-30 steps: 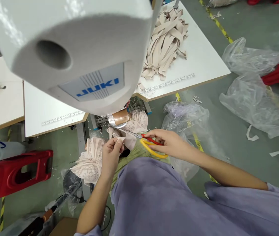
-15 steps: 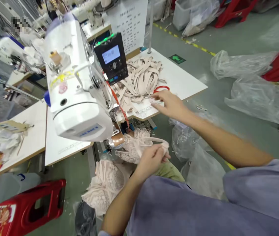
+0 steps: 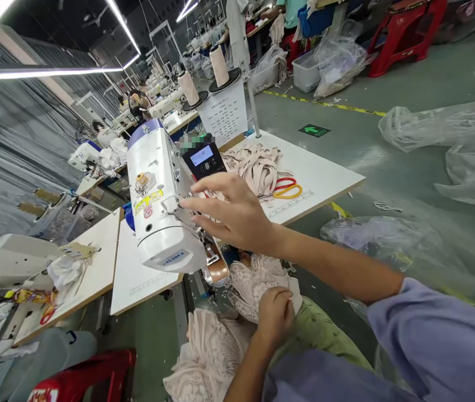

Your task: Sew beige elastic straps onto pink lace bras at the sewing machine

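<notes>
My left grip point(image 3: 277, 314) was curled closed on the near edge of a pale lace garment point(image 3: 258, 279), which lay over my lap just beside the copper-coloured end point(image 3: 217, 272) of the sewing machine point(image 3: 166, 223). My right grip point(image 3: 204, 204) was wide, fingers spread apart and holding nothing, raised in front of the machine's white head; whether my fingertips touched it, I could not tell. The scissors point(image 3: 277, 194) lay on the white tabletop point(image 3: 325, 173), well clear of both hands, their red and yellow handles toward the tabletop's near edge and their blades beside a heap of beige strips point(image 3: 258, 164). Ruler markings point(image 3: 291, 206) ran along that edge, close by the handles. Behind my right hand, the dark control panel point(image 3: 208, 159) had its small screen lit. A second bundle of pale lace point(image 3: 216, 352) hung to the left of my left forearm, below the machine.
</notes>
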### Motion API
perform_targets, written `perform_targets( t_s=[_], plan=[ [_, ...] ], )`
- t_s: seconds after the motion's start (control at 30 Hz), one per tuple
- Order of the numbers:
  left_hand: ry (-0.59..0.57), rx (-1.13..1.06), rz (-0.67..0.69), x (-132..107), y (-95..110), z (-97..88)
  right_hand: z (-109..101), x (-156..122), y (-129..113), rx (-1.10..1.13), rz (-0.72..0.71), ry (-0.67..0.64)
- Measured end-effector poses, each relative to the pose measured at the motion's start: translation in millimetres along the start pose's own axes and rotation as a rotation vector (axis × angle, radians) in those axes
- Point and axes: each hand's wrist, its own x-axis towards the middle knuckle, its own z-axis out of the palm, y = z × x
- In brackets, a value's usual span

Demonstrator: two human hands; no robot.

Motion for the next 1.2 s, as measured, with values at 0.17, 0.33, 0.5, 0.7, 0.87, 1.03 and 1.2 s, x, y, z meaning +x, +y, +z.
perform_targets(
  t_s=[0.17,0.33,0.5,0.7,0.87,1.03,1.2],
  plan=[
    [0.242,-0.058,-0.034,-40,-12,-16.3,10,34,-1,-0.046,-0.121,0.006],
    [0.368,-0.113,0.006,-71,-6,-28.7,8,19,-8,0.070,-0.155,0.133],
    [0.463,-0.113,0.091,-90,19,-67.9,12,-38,-21,0.472,0.244,0.149],
    [0.529,0.385,0.404,-93,102,-228.6,24,-60,-26,1.024,0.597,0.040],
    [0.447,0.565,0.548,-81,174,-319.0,42,-77,-28,1.022,0.706,-0.100],
    [0.160,0.533,0.580,-59,180,-275.8,92,-107,-2,0.699,0.875,0.008],
    [0.110,0.898,0.454,-16,147,-219.9,90,-151,28,0.665,0.910,-0.024]
  ],
)
